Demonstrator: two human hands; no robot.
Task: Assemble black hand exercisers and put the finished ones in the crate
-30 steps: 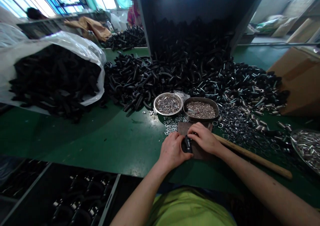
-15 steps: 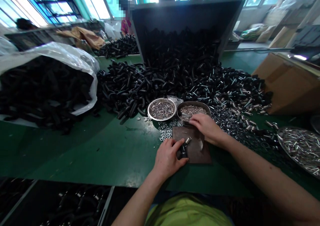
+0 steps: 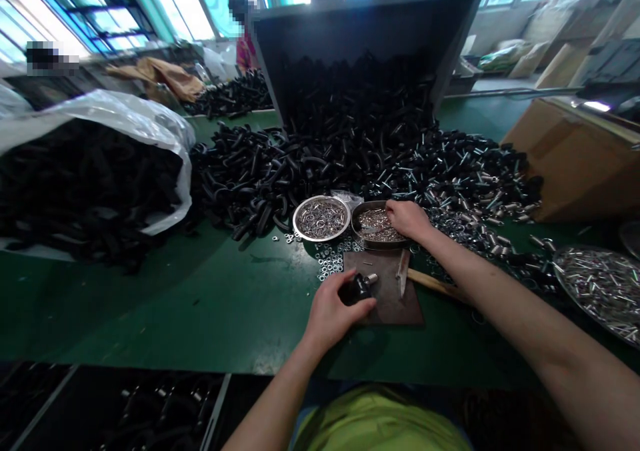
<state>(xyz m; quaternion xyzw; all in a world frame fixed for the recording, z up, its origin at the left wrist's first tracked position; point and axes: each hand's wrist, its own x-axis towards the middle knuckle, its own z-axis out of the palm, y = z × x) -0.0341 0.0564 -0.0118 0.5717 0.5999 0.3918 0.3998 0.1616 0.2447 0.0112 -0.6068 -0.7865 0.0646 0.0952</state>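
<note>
Between the thumb and fingers of my left hand [image 3: 336, 306] is a black curved part [image 3: 357, 289] with a metal spring [image 3: 371, 278] at its end, held over a brown metal plate [image 3: 385, 294]. My right hand [image 3: 407, 219] reaches over the rim of an oval tin [image 3: 383, 243] of small metal pins, its fingertips pinched together among them; whether they hold a pin is hidden. A hammer [image 3: 403, 272] lies on the plate's right side, its wooden handle running under my right forearm. One small pin [image 3: 367, 263] rests near the plate's far edge.
A round dish [image 3: 296, 221] of metal rings and pins stands left of the tin, with loose nuts [image 3: 330, 264] before it. Black parts [image 3: 260, 171] heap up behind, spilling from a big grey bin [image 3: 370, 24]. A plastic bag [image 3: 185, 191] stands left, a carton [image 3: 575, 164] right.
My right hand has moved from the tin's near edge up over its right side, uncovering the hammer. My left hand has turned the black part slightly on the plate.
</note>
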